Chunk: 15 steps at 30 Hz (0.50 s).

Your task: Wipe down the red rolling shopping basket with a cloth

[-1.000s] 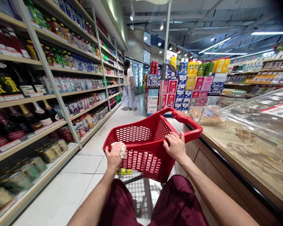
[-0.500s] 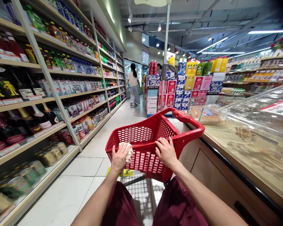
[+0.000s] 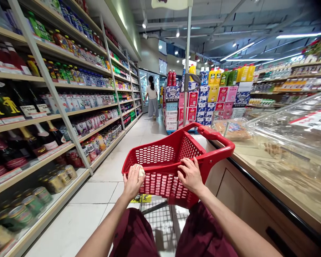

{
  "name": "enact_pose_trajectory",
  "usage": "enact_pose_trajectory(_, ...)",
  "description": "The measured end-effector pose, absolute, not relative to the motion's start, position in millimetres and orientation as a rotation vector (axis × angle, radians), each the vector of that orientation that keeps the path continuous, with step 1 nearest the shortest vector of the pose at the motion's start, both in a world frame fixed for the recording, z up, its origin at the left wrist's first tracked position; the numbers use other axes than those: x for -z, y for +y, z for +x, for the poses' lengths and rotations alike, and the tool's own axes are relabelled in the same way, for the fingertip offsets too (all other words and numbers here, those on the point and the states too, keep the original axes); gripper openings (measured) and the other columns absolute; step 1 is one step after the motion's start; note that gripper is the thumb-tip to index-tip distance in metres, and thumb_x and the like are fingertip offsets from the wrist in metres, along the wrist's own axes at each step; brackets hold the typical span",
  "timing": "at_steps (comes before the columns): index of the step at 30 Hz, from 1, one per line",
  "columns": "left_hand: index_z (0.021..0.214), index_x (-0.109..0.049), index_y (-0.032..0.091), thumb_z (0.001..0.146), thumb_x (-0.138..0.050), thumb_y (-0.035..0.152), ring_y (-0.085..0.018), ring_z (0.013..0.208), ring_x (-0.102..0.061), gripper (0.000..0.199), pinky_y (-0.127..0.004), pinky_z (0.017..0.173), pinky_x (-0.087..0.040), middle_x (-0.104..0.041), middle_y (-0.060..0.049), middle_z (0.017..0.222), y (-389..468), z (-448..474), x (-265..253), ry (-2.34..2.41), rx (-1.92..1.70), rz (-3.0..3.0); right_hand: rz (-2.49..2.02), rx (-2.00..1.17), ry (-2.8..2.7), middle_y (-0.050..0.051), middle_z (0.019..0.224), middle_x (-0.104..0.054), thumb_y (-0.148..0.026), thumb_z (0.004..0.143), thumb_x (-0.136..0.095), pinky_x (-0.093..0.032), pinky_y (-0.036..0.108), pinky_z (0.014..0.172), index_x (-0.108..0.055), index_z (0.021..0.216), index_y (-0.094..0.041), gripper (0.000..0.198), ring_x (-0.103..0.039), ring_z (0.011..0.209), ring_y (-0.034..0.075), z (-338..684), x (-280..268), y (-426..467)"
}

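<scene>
Head view: a white cloth (image 3: 141,172) on a red cart (image 3: 164,184)

The cart stands right in front of the knees (image 3: 136,232), side-on, with its handle (image 3: 214,133) off to the right. The left hand (image 3: 133,180) presses the cloth on the near rim (image 3: 160,167), close to the cart's left end. Its fingers are bent, pinching the bunched cloth against the rim. The right hand (image 3: 191,175) lies on the same rim, nearer the handle, fingers bent with small gaps between. I cannot tell how tight it grips.

It looks like the rim is being rubbed. To do that well, press the cloth flat and go along the edge bit by bit. Let the right hand stop the cart from rolling. The small holes might snag the cloth.

Just beside the handle is a counter (image 3: 248,189), so there is little room to swing that way. On the left, tall shelves (image 3: 32,170) hold bottles (image 3: 46,137) and cans (image 3: 42,194). Past the cart are a pole (image 3: 187,64) and stacked boxes (image 3: 192,99). A person (image 3: 152,94) is farther off. Something yellow (image 3: 147,198) shows below the cart; I cannot tell what.
</scene>
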<state>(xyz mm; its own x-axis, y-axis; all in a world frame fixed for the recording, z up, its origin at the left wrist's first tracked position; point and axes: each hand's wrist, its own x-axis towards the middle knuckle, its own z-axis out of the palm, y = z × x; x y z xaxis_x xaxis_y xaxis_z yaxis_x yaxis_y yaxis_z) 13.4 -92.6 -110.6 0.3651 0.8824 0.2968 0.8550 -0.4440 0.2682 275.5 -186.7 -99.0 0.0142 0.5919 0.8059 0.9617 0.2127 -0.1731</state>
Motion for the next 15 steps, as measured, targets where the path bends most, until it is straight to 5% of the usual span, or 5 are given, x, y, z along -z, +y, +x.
enact_pose_trajectory(8,0.113,-0.052,0.024,0.084,-0.031,0.03,-0.022,0.112,-0.048,0.036,-0.055,0.103,-0.012,-0.056,-0.007,0.119,-71,-5,128,1.664,-0.963,2.735,-1.42,0.56,-1.649,0.006,0.107,-0.06,-0.022,0.077,-0.048,-0.014,0.044,0.105,-0.063,0.082,-0.019,0.016,-0.047,0.109,0.021,275,100,-195)
enact_pose_trajectory(15,0.11,-0.053,0.019,0.084,-0.028,0.026,-0.024,0.111,-0.049,0.036,-0.054,0.098,-0.021,-0.055,-0.012,0.12,-52,-29,146,1.855,-1.198,2.543,-1.391,0.541,-1.602,0.004,0.101,-0.062,-0.022,0.076,-0.048,-0.015,0.042,0.103,-0.061,0.084,-0.02,0.016,-0.05,0.103,0.02,273,100,-194)
